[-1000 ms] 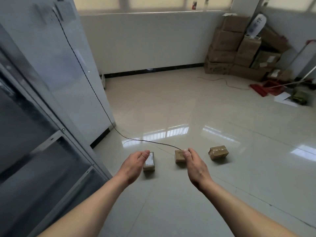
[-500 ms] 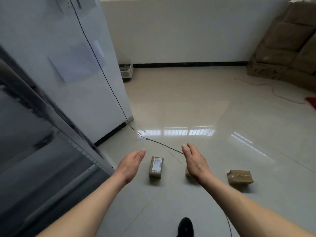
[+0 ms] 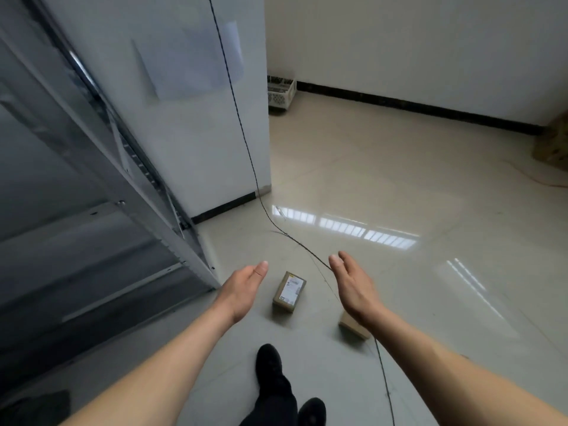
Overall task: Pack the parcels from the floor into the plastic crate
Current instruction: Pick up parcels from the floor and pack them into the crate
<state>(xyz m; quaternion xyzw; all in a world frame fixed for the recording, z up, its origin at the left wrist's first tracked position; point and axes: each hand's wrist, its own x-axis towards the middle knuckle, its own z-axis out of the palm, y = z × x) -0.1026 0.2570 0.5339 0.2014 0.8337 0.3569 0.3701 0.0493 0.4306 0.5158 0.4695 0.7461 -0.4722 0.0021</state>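
Observation:
A small brown parcel with a white label [image 3: 289, 291] lies on the glossy floor between my two hands. My left hand [image 3: 242, 289] is held open to its left, palm turned inward, holding nothing. My right hand [image 3: 353, 287] is open to the parcel's right, fingers straight. A second brown parcel [image 3: 353, 329] lies under my right wrist and is partly hidden by it. A white perforated plastic crate [image 3: 280, 93] stands far back against the wall, half hidden behind the cabinet.
A tall grey cabinet [image 3: 172, 118] with a glass-fronted unit fills the left side. A black cable [image 3: 264, 210] runs down it and across the floor past the parcels. My dark shoes [image 3: 270, 364] stand near the bottom. Cardboard boxes [image 3: 553, 146] sit at the right edge.
The view has moved forward and turned left. The parcels now lie nearer to my feet, the third parcel has dropped out of view, and both hands stay open and empty.

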